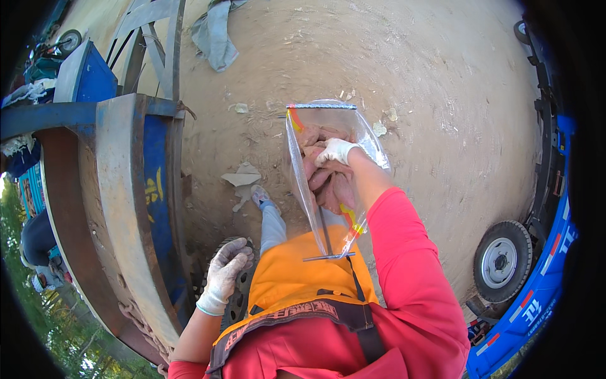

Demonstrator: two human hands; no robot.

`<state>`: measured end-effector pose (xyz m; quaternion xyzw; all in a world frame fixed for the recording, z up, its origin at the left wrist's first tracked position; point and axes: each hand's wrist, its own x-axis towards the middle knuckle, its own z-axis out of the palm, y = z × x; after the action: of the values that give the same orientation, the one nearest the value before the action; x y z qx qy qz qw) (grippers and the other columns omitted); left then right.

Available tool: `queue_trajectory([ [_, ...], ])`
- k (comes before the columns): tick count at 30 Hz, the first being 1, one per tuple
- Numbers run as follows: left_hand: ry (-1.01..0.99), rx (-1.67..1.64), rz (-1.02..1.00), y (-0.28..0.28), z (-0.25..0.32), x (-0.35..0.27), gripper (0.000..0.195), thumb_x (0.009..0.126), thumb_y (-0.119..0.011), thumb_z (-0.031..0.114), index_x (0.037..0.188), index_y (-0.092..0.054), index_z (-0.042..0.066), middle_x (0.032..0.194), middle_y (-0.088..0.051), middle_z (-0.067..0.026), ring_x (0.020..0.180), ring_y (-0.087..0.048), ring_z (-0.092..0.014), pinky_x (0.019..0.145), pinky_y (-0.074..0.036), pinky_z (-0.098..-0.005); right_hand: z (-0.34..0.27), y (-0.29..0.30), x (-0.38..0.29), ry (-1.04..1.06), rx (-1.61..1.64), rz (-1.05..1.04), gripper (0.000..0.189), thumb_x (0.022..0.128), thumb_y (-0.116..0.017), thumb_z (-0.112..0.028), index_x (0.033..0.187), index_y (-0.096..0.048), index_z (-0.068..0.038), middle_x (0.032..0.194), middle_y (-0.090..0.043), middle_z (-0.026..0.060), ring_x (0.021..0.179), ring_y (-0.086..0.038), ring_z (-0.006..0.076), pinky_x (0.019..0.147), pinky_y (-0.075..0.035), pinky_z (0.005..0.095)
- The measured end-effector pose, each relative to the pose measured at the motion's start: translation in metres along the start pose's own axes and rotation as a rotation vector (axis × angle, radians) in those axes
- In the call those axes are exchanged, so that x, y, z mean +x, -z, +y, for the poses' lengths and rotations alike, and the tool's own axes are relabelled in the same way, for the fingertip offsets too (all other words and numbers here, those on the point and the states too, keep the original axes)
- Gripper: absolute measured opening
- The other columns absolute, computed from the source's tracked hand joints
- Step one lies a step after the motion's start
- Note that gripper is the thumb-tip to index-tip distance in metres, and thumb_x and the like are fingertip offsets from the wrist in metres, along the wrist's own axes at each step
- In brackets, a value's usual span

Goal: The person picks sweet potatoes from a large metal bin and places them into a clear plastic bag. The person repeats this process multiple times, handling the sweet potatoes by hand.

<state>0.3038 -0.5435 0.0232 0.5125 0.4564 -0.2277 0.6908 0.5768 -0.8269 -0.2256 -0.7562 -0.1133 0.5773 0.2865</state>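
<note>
My right hand (pixel 334 152), in a white work glove, reaches into a clear plastic bag (pixel 338 239) with yellow and red print. Its fingers close around a sweet potato (pixel 311 152) on top of the heap. Several more sweet potatoes (pixel 338 189), pinkish and dusty with soil, fill the bag beneath. Thin bars at the far and near ends spread the bag's mouth. My left hand (pixel 226 270), in a soiled white glove, is held at my left beside a metal machine, half curled, with nothing visible in it. An orange apron (pixel 303 270) hangs below the bag's near end.
A rusty, blue-painted steel machine (pixel 118 199) with a trough stands along my left; a tyre (pixel 235 293) is beneath my left hand. Another person (pixel 38 239) is beyond it. A blue truck (pixel 535 303) with a wheel (pixel 499 265) borders the right. Cloth (pixel 215 35) and scraps (pixel 242 175) litter the dirt ground.
</note>
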Motion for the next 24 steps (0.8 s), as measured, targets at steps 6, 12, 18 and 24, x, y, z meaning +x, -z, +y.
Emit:
queue_trajectory([
  [6,0.04,-0.053,-0.008,0.003,-0.006,-0.008,0.044,0.093,-0.067,0.013,0.132,-0.054,-0.002,0.113,-0.067,-0.0119,0.102,-0.066,-0.021,0.091,-0.054,-0.0352,-0.027,0.004,0.011,0.155,-0.027,0.24,0.079,0.06,-0.078,-0.032,0.134,-0.058,-0.011,0.124,-0.064,0.0224,0.118,-0.06,0.0365,0.102,-0.046,0.0401],
  [12,-0.047,0.035,-0.04,0.018,0.036,-0.028,0.046,0.094,-0.066,0.011,0.136,-0.052,-0.001,0.123,-0.063,-0.0076,0.111,-0.059,-0.013,0.097,-0.047,-0.0284,0.033,-0.019,0.047,0.152,-0.477,0.701,0.069,0.073,-0.068,-0.017,0.139,-0.05,-0.013,0.137,-0.055,0.0148,0.123,-0.054,0.0343,0.105,-0.043,0.0461],
  [18,-0.292,0.045,-0.016,0.065,0.063,-0.077,0.045,0.095,-0.066,0.011,0.136,-0.053,0.0,0.121,-0.063,-0.0041,0.11,-0.058,-0.012,0.095,-0.048,-0.0277,-0.001,-0.024,0.035,-0.271,-0.467,0.533,0.066,0.081,-0.071,-0.023,0.138,-0.044,-0.006,0.134,-0.057,0.0194,0.119,-0.059,0.0379,0.101,-0.047,0.0469],
  [24,-0.667,-0.106,0.373,0.169,0.118,-0.111,0.03,0.095,-0.064,0.009,0.123,-0.061,-0.003,0.111,-0.068,-0.0066,0.103,-0.061,-0.012,0.092,-0.05,-0.0278,-0.05,-0.008,-0.042,0.056,0.019,0.575,0.036,0.088,-0.068,-0.017,0.118,-0.064,0.001,0.108,-0.07,0.0187,0.1,-0.068,0.0299,0.09,-0.051,0.0369],
])
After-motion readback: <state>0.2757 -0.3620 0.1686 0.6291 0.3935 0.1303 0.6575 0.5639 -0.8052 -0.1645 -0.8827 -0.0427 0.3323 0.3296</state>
